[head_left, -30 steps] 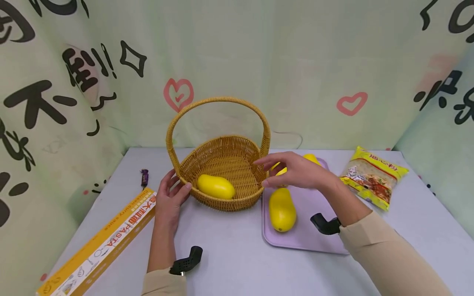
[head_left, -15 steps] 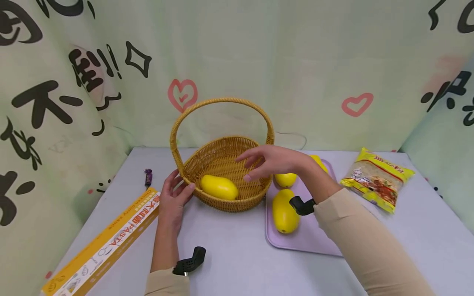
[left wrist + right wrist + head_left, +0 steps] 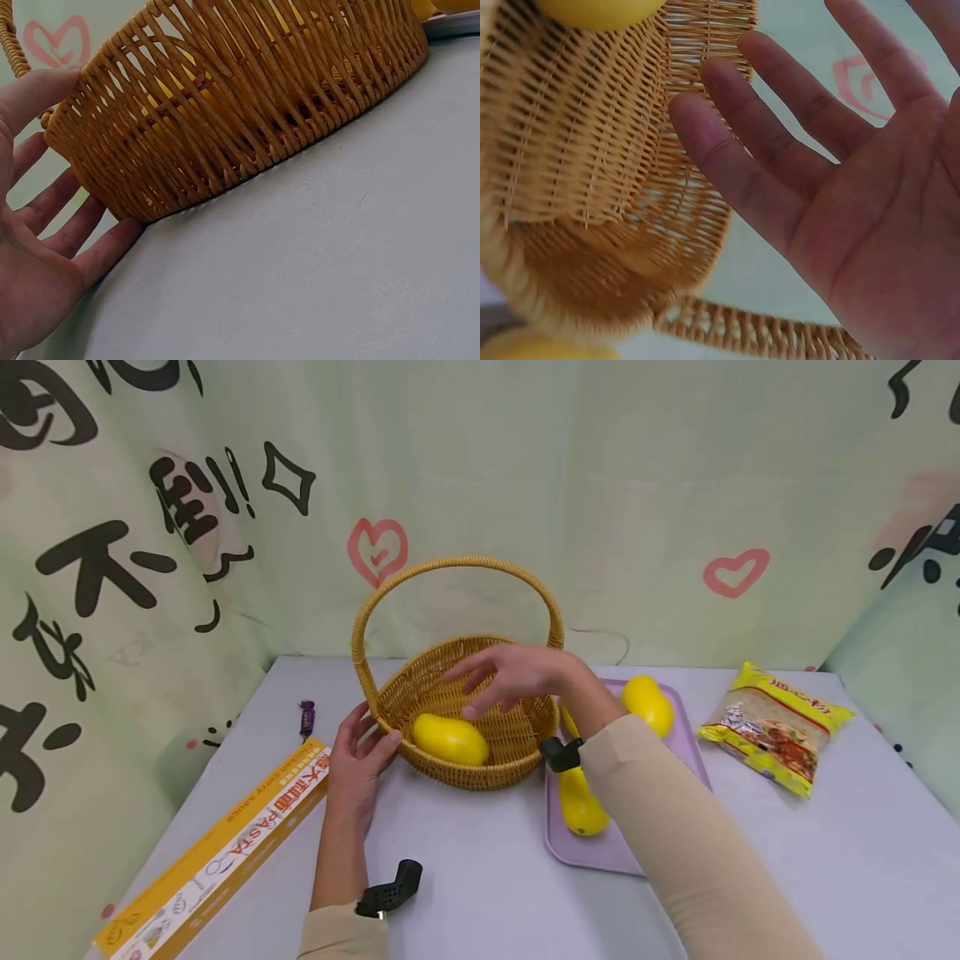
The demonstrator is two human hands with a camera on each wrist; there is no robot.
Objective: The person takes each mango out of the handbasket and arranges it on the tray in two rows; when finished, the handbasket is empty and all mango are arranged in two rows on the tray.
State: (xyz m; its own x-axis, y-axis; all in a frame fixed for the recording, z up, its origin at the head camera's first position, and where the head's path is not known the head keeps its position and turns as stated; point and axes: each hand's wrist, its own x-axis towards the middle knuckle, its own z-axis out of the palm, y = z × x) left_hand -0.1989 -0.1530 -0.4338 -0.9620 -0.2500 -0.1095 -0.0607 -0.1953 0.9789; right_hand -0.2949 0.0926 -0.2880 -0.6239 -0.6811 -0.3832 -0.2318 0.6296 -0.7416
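Note:
A wicker basket [image 3: 517, 768] with a tall arched handle stands near the back of the table. Inside lies one smooth, oblong yellow fruit [image 3: 450, 740] of unclear kind. My left hand [image 3: 360, 760] touches the basket's left end, thumb at the rim; in the left wrist view its fairly straight fingers spread along the woven side. Over the basket's opening hovers my right hand [image 3: 510, 675], fingers loosely extended and holding nothing; in the right wrist view its palm and fingers [image 3: 705, 127] are bare. Whether any fingertip touches the fruit or wicker, I cannot tell.
Right of the basket is a purple tray [image 3: 592, 858] with more yellow fruits [image 3: 647, 703], partly hidden by my right arm. A yellow-edged food packet [image 3: 776, 727] lies farther right. A long pasta box [image 3: 217, 852] and a small purple-wrapped item [image 3: 307, 718] lie at left.
My right hand has moved left from the basket's right rim to above its inside. The left hand stays at the basket's left end. The view has turned slightly left.

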